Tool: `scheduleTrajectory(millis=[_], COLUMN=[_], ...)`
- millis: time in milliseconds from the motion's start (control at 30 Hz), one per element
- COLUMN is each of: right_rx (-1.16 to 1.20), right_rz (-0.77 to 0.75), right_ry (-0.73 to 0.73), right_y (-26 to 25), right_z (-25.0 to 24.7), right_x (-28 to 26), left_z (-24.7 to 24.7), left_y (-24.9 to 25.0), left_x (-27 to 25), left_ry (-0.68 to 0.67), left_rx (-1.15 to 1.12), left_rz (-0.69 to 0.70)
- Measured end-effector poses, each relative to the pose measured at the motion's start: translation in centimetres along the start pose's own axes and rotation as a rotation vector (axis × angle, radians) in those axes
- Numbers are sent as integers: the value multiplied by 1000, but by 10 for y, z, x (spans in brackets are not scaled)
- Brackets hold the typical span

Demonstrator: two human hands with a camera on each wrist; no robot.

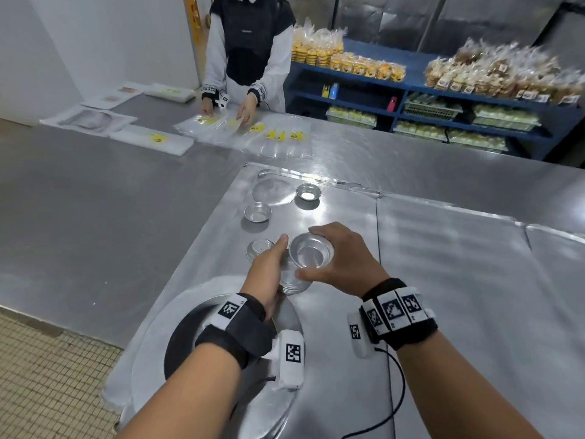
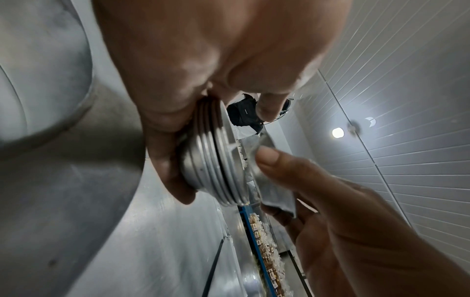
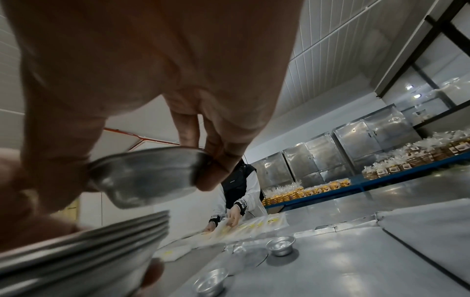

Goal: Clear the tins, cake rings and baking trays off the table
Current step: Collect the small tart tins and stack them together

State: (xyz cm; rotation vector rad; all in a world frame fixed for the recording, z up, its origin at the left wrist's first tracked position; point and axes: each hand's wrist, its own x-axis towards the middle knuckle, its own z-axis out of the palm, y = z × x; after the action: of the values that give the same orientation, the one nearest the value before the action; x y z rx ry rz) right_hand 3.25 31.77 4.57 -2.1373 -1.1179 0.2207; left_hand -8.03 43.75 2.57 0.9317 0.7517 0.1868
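Observation:
My left hand [image 1: 278, 267] grips a stack of several small round metal tins [image 1: 292, 282] just above the table; the left wrist view shows the stack [image 2: 216, 166] tilted in my curled fingers. My right hand [image 1: 307, 252] pinches a single tin [image 1: 316, 248] by its rim between thumb and fingers, right over the stack's mouth. In the right wrist view this tin [image 3: 150, 176] hangs slightly above the stack [image 3: 84, 261]. Three loose tins stand beyond: one [image 1: 260, 247] partly behind my left hand, one [image 1: 258, 212], one [image 1: 308, 191].
A flat round metal disc [image 1: 273, 190] lies by the far tins. A large round pan [image 1: 177, 337] sits under my left wrist near the table's front-left edge. Across the steel table [image 1: 95, 201] a person [image 1: 247, 58] sorts plastic bags. Blue shelves [image 1: 443, 90] hold bagged pastries.

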Motion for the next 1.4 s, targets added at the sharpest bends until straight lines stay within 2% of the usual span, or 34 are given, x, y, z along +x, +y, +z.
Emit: scheduleTrajectory(millis=[67, 233, 400, 567, 700, 900, 1167, 1400], right_rx=[-20, -49, 36, 40, -31, -162, -353, -527], right_rz=[-19, -53, -88, -8, 92, 103, 13, 36], right_ry=[-24, -67, -100, -282, -417, -455, -488, -511], right_y=[-5, -11, -18, 6, 23, 36, 34, 40], right_z=[5, 14, 10, 4, 3, 36, 97, 139], right_x=[-8, -22, -34, -26, -10, 33, 100, 133], left_z=[1, 5, 9, 9, 5, -14, -51, -73], left_y=[-2, -13, -19, -21, -20, -19, -16, -15], left_x=[-4, -9, -14, -19, -23, -25, -36, -41], left_ry=[-7, 79, 110, 151, 232, 314, 387, 431], left_rx=[36, 198, 274, 308, 317, 256, 239, 203], left_rz=[32, 86, 119, 138, 169, 170, 141, 128])
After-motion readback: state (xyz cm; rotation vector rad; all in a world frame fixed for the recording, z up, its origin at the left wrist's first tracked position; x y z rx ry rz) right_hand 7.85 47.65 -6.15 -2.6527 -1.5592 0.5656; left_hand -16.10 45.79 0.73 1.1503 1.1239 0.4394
